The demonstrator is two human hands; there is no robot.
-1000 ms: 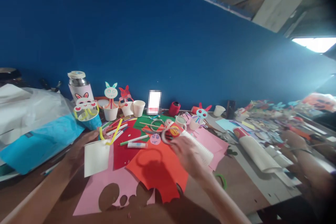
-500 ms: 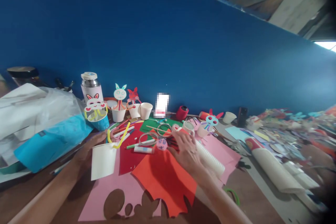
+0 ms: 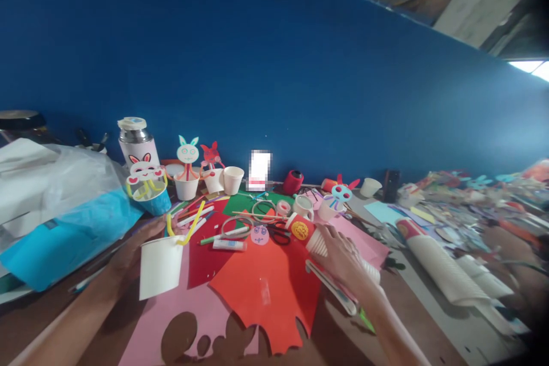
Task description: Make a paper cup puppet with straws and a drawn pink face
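A white paper cup (image 3: 160, 269) with a bent yellow pipe cleaner (image 3: 198, 223) at its rim stands out at the left. My left hand (image 3: 148, 240) is closed around the back of this cup, most of its fingers hidden behind it. On the right, my right hand (image 3: 345, 254) lies across a stack of paper cups (image 3: 317, 240) in a red-printed sleeve, its fingers curled over the far side. Beside the stack rests a long white tool, perhaps a stapler (image 3: 332, 289). Between the hands lies a cut orange sheet (image 3: 263, 280), with a pink round face cutout (image 3: 259, 234) above it.
Cup figures with rabbit-like heads (image 3: 187, 151) stand at the back near a thermos (image 3: 136, 140). Pens, a glue tube (image 3: 230, 245), black-handled scissors (image 3: 281, 234) and tape (image 3: 283, 208) lie mid-table. Plastic-wrapped paper (image 3: 72, 229) fills the left; another cup stack (image 3: 446, 269) lies right.
My right hand has moved right and curled over the cup stack, which has shifted slightly right, uncovering the white tool and scissors. The left hand stays at its cup. The view has turned a little.
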